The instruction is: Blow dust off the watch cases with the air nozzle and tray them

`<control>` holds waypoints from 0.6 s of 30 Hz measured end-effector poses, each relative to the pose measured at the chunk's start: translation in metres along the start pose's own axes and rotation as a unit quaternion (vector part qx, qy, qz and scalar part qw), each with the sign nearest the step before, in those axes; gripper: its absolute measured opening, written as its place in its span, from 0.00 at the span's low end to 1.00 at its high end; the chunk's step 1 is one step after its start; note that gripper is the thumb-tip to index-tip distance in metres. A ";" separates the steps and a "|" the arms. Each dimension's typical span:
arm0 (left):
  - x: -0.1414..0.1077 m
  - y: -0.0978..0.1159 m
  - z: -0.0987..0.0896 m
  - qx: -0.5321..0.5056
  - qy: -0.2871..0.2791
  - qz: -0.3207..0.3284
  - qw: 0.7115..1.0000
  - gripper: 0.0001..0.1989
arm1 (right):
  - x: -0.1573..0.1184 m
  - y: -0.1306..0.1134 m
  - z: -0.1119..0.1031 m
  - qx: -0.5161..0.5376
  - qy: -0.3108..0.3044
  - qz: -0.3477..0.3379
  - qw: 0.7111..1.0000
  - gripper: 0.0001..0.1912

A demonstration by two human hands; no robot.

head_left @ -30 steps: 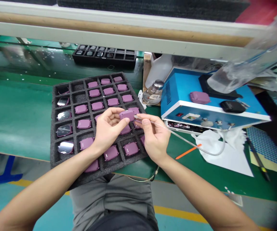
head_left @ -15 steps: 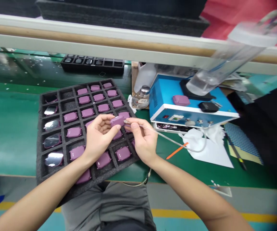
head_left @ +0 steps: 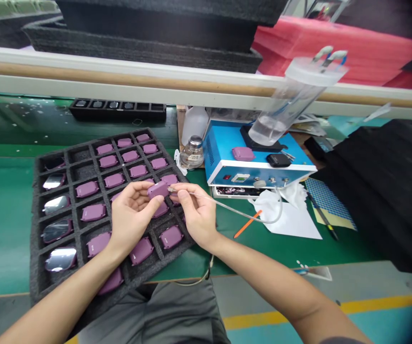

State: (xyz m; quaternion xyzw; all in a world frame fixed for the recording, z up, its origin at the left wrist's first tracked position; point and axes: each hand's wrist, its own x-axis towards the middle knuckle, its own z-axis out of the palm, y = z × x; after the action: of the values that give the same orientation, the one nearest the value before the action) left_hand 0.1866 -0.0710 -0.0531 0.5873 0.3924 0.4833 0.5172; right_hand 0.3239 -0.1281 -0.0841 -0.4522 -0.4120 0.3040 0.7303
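My left hand [head_left: 130,220] pinches a small purple watch case [head_left: 158,190] between thumb and fingers, held above a black foam tray [head_left: 84,174]. Closed around the end of a thin clear tube [head_left: 243,216], my right hand [head_left: 199,219] brings its small metal tip [head_left: 172,189] to the right edge of that case. Whether the tip touches it, I cannot tell. Under and around both hands, purple watch cases [head_left: 93,212] lie in the tray's compartments. Pieces with shiny dark or mirror-like faces [head_left: 60,259] fill the left column.
A blue control box [head_left: 223,143] stands at the right, carrying a clear cylinder [head_left: 273,119], another purple case [head_left: 243,153] and a black one [head_left: 278,160]. Beside it are a glass bottle [head_left: 192,155], white paper [head_left: 299,224] and an orange stick [head_left: 248,224]. A shelf edge [head_left: 120,86] crosses behind.
The view has swung to the right, so the tray, box and hands appear further left and slightly lower. Both hands keep their hold on the watch case and the tube.
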 end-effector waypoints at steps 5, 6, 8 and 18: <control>0.000 0.001 0.000 0.001 -0.002 0.002 1.000 0.19 | 0.000 0.000 0.000 -0.002 -0.001 -0.002 1.000 0.10; 0.000 0.001 0.000 0.002 -0.003 0.003 1.000 0.19 | 0.000 0.000 0.000 -0.004 -0.001 -0.002 1.000 0.10; 0.000 0.001 0.000 0.004 -0.004 0.003 1.000 0.19 | 0.000 0.000 -0.001 -0.009 -0.001 -0.001 1.000 0.10; 0.000 0.001 0.001 -0.001 0.001 -0.001 1.000 0.19 | 0.001 -0.001 0.000 -0.004 0.000 0.004 1.000 0.10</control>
State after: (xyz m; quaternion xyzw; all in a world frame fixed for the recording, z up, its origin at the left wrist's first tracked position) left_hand 0.1875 -0.0708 -0.0522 0.5855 0.3932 0.4839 0.5181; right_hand 0.3242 -0.1279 -0.0825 -0.4572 -0.4115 0.3055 0.7269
